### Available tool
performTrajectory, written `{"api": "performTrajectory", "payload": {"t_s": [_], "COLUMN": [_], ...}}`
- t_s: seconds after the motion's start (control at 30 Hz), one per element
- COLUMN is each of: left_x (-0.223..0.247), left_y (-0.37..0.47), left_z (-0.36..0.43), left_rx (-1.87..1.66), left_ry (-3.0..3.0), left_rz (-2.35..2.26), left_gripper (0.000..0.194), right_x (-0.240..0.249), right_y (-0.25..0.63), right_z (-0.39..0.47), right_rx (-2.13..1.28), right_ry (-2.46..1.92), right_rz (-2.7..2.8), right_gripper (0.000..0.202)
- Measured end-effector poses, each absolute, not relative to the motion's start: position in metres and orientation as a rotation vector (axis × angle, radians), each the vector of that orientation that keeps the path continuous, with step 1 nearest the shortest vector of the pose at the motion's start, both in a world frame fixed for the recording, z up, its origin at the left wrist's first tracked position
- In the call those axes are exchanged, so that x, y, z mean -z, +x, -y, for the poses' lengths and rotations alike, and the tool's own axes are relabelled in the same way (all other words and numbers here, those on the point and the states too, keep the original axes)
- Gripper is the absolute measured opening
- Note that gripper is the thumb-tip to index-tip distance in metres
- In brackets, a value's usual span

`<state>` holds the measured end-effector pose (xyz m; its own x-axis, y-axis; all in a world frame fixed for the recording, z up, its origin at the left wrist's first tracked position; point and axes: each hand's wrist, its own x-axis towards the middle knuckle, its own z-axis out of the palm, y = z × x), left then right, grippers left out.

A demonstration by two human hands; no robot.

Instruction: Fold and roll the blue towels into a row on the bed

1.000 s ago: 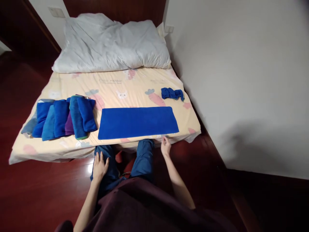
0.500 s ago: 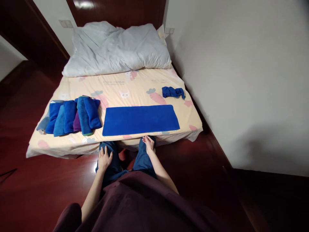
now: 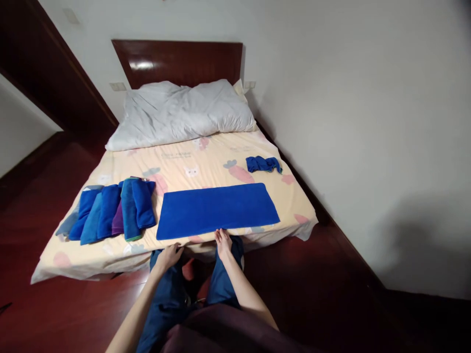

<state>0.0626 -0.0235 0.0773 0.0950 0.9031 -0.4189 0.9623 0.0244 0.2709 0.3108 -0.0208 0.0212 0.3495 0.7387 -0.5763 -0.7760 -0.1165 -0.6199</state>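
Blue towel (image 3: pixel 219 211) sat by front bed edge (image 3: pixel 290 223), left fingers (image 3: pixel 178 248), right fingers (image 3: pixel 219 236) loosely bent, grip unclear, so uneven tugging risked wrinkles.

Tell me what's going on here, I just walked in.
A person has both hands at the near edge of a bed. A blue cloth lies spread flat there. The right hand's fingertips are at its near edge, though contact is unclear; the left hand is at the bed's edge, just short of the cloth. Bundled cloths overlap on the left, and a crumpled blue one lies farther back on the right.
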Motion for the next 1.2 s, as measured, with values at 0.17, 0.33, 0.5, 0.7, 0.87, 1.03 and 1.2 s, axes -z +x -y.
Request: {"api": "performTrajectory", "payload": {"t_s": [0.17,0.33,0.5,0.7,0.87,1.03,1.2], "left_x": [-0.142,-0.148,-0.114,-0.089,-0.087,-0.094,-0.097], "left_y": [0.148,0.235,0.275,0.292,0.301,0.299,0.292], "left_z": [-0.12,-0.24,-0.285,-0.299,-0.31,-0.314,-0.309], "left_rx": [0.034,0.057,0.2,0.251,0.23,0.124,-0.039], "left_ry": [2.254,2.259,2.172,2.104,2.023,1.934,1.873], "left_rz": [-1.595,-1.521,-1.532,-1.539,-1.605,-1.663,-1.671], "left_gripper": [0.04,0.04,0.045,0.037,0.035,0.03,0.03], "right_x": [-0.011,-0.003,-0.005,-0.014,-0.016,-0.013,-0.017], "right_y": [0.31,0.308,0.306,0.311,0.314,0.315,0.317], "right_z": [0.017,0.021,0.029,0.027,0.026,0.033,0.027], "right_rx": [-1.285,-1.327,-1.346,-1.39,-1.387,-1.395,-1.396], "right_ry": [-1.176,-1.186,-1.149,-1.174,-1.162,-1.127,-1.123], "right_rz": [-0.056,-0.091,-0.079,-0.095,-0.166,-0.167,-0.129], "right_gripper": [0.037,0.042,0.059,0.055,0.056,0.047,0.04]}}
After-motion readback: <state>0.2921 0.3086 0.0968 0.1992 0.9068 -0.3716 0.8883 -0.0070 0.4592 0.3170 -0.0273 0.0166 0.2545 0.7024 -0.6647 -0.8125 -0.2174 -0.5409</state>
